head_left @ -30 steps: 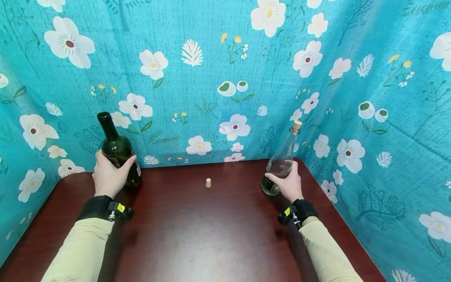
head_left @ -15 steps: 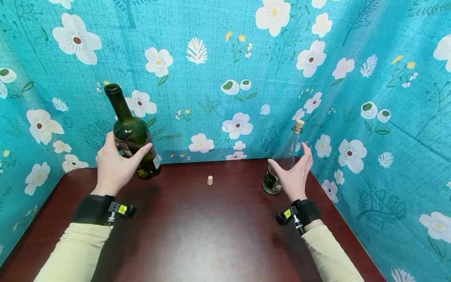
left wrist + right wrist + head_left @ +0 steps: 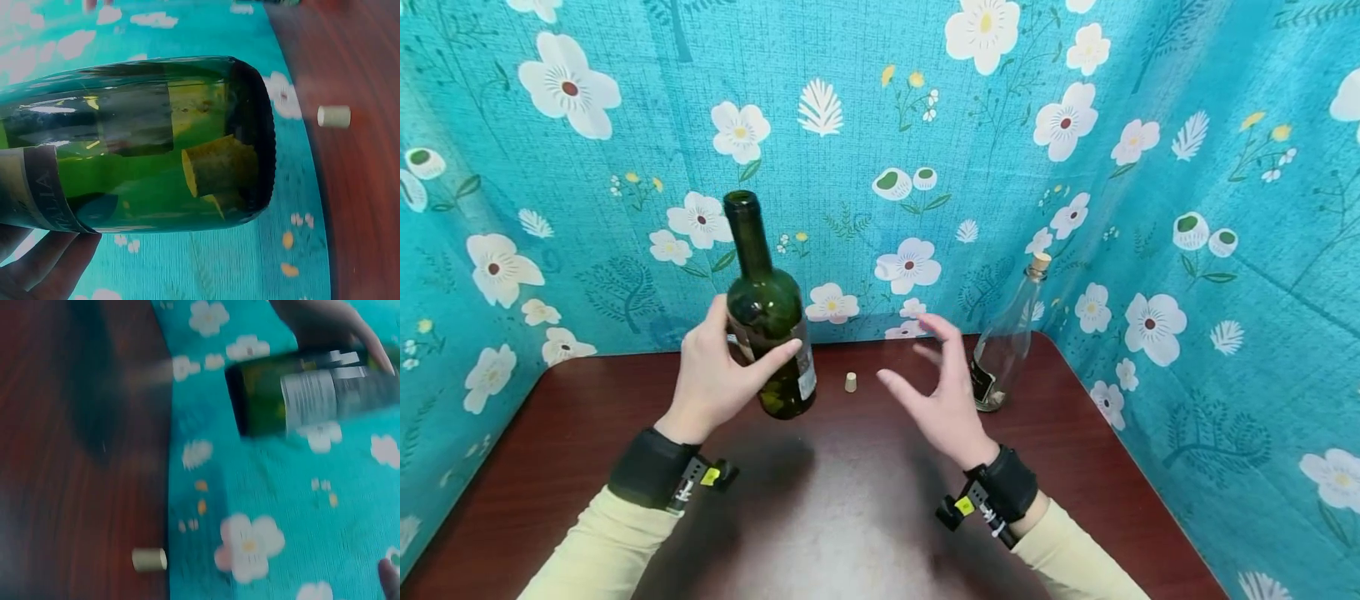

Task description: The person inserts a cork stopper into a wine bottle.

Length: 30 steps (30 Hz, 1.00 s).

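My left hand [image 3: 718, 375] grips a dark green wine bottle [image 3: 767, 308] round its body and holds it above the table, its neck leaning a little left and no stopper in its mouth. A cork [image 3: 219, 165] shows inside the bottle near its base in the left wrist view. My right hand [image 3: 943, 396] is in the air with fingers spread, holding nothing, between the green bottle and a clear glass bottle [image 3: 1011, 337]. That clear bottle stands upright at the back right, with a cork stopper [image 3: 1041, 262] in its mouth.
A small loose cork [image 3: 851, 382] stands on the dark red-brown table [image 3: 850, 500], between my hands near the back edge. A blue flowered cloth [image 3: 820, 192] hangs behind and along the right side.
My left hand has lifted the green bottle off the table and carried it right. The right hand has let go of the clear bottle and moved left toward the middle.
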### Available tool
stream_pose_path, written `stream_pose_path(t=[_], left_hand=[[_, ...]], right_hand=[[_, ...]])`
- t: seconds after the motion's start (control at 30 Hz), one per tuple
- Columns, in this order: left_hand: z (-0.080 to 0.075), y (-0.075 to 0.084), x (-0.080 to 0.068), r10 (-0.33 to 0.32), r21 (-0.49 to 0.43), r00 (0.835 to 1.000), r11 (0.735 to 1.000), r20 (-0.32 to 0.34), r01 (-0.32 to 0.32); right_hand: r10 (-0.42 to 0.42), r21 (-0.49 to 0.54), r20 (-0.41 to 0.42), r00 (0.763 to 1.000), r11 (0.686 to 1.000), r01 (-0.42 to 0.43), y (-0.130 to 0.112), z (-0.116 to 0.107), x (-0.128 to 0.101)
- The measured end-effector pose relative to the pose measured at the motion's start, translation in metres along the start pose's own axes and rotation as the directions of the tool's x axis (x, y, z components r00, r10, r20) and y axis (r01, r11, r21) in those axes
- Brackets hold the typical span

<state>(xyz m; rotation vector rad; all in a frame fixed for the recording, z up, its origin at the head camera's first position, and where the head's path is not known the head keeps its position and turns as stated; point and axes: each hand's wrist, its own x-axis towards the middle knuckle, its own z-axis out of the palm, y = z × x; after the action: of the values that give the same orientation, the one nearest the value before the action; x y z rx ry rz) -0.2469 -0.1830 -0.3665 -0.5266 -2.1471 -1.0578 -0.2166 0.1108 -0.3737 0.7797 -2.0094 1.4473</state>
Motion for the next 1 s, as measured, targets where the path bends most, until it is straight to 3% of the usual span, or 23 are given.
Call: stream_pose_path(t=[0.27, 0.5, 0.67, 0.77, 1.0], left_hand=[[0.018, 0.024, -0.012, 0.05, -0.086, 0.995, 0.995, 0.084, -0.043], [0.027, 0.038, -0.024, 0.059, -0.136, 0.987, 0.99, 0.148, -0.039], [0.032, 0.045, -0.036, 0.046, -0.172, 0.982, 0.985, 0.182, -0.015], [0.036, 0.047, -0.045, 0.043, -0.177, 0.979, 0.984, 0.199, -0.007], [0.049, 0.038, -0.069, 0.007, -0.157, 0.97, 0.987, 0.244, 0.033]], right_hand=[[0.028, 0.13, 0.239, 0.971, 0.99, -0.06, -0.029, 0.02, -0.005], [0.072, 0.189, 0.33, 0.941, 0.972, -0.141, -0.034, 0.03, -0.013], [0.092, 0.223, 0.355, 0.93, 0.958, -0.18, -0.015, 0.039, -0.023], [0.083, 0.195, 0.361, 0.929, 0.967, -0.162, 0.002, 0.044, -0.031], [0.128, 0.141, 0.413, 0.902, 0.969, -0.202, 0.023, 0.049, -0.049]])
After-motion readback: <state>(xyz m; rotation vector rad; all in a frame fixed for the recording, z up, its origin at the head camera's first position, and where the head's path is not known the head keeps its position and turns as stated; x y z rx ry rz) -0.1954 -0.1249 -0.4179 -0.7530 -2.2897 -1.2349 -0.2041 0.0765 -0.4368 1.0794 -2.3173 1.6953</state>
